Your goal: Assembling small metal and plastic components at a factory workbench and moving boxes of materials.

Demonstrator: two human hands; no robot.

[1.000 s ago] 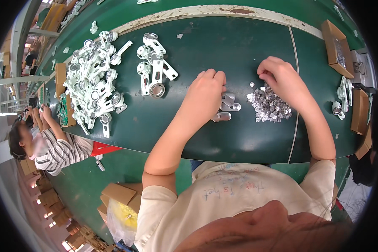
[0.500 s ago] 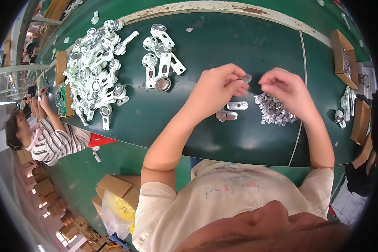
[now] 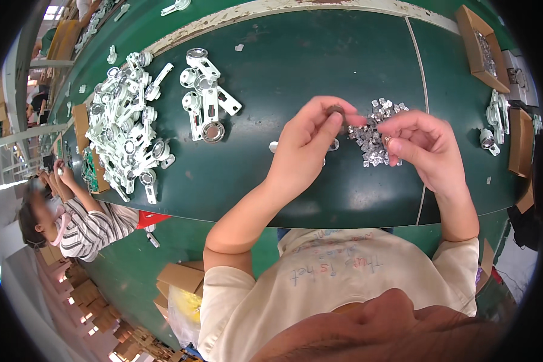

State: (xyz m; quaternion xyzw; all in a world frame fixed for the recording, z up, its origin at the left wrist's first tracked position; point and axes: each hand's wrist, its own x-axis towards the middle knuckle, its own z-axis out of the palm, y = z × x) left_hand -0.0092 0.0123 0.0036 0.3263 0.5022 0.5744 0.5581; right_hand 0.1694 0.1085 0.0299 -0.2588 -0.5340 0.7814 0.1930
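Observation:
My left hand (image 3: 311, 136) is closed, pinching a small metal plate (image 3: 335, 110) between thumb and fingers; most of the plate is hidden by the hand. My right hand (image 3: 425, 142) pinches a tiny shiny piece (image 3: 387, 140) at its fingertips, beside a loose heap of small silvery, clear-looking pieces (image 3: 373, 155). Under and beside my left hand, more metal plates (image 3: 274, 146) lie on the green table, mostly covered by the hand.
A big pile of white handle-shaped parts with round ends (image 3: 123, 123) covers the table's left. A smaller group of them (image 3: 210, 99) lies nearer the middle. At the right stand open cardboard boxes (image 3: 484, 51). A person in a striped shirt (image 3: 96, 220) works at the far left.
My right hand has closed on a tiny piece from the heap. My left hand has turned, tilting its metal plate edge-on. The heap is more spread out, and the whole view has shifted.

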